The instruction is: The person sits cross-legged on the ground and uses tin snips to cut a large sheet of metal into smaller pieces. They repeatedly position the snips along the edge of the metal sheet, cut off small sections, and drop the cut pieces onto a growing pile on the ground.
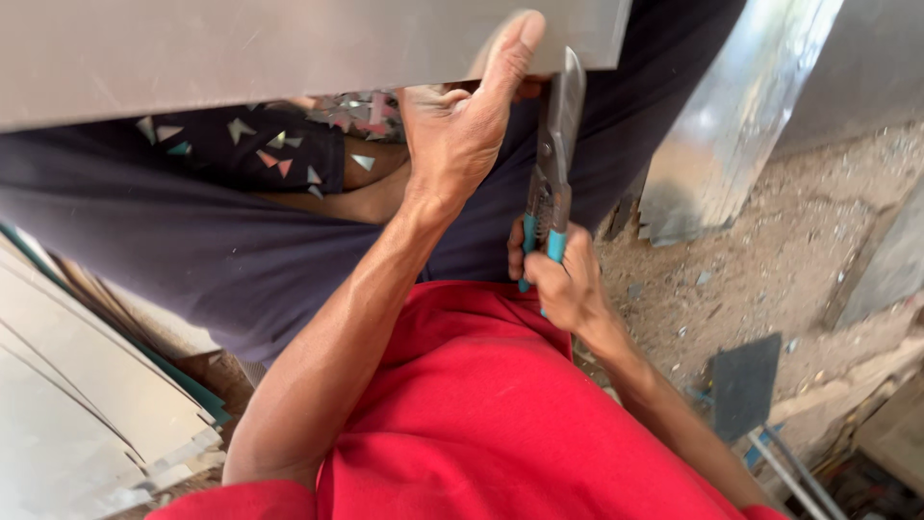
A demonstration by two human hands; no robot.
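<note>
Up near the top centre of the frame, the left hand (462, 125) grips the lower edge of a grey metal sheet (241, 48), thumb stretched up flat against its face and the other fingers curled behind it out of sight; the sheet spans the upper left and centre of the frame. Just right of that hand, the right hand (563, 279) is wrapped tight around the teal handles of a pair of tin snips (553, 164); the blades point upward and reach the sheet's lower edge beside the thumb; how far the blades are open cannot be told. Small triangular metal scraps (279, 154) lie on dark cloth under the sheet; a stack of flat sheets (87, 404) sits at lower left.
</note>
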